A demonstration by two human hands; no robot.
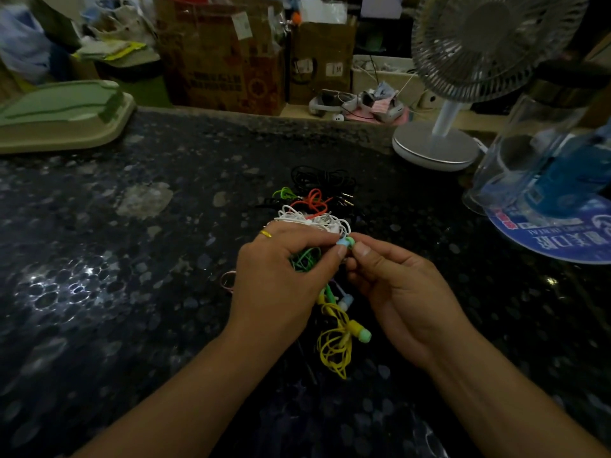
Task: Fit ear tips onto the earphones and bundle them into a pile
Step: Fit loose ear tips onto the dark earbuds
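Two hands [281, 276], one earphone pile [314, 209], one fan [463, 77], two cardboard boxes [221, 61].

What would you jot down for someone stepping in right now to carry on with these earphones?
Left hand: grips a green earphone cord bundle.
Right hand: pinches the ear tip with the left, between both hands.
Pile of white, orange and black earphones lies just beyond the hands on the dark counter.
Yellow earphones, tip fitted, lie below the hands.
Done: some bundled.
Left: seat this tip, add the set to the pile.
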